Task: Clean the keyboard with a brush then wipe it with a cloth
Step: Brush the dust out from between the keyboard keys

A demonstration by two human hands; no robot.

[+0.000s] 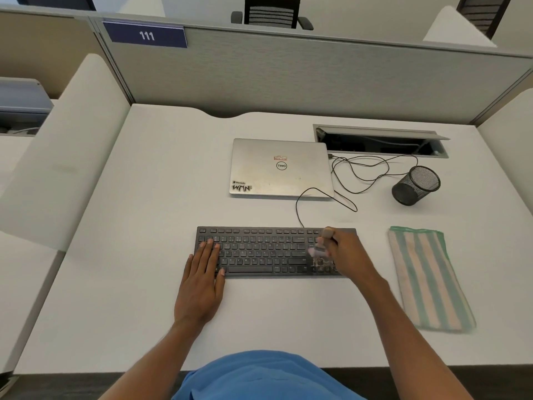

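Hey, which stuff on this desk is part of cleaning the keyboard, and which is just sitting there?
For the job: keyboard, brush gripped in the right hand, left hand resting flat on the keyboard's left end, striped cloth lying to the right.
Just lying about: closed laptop, mesh cup, loose cable.

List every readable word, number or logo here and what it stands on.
"111": dark blue sign on the grey partition panel.
"DELL": round logo, upside down, on the closed silver laptop.
"WMN": black-and-white sticker on that lid.
Too small or blurred: small red-edged sticker; key legends on the black keyboard.
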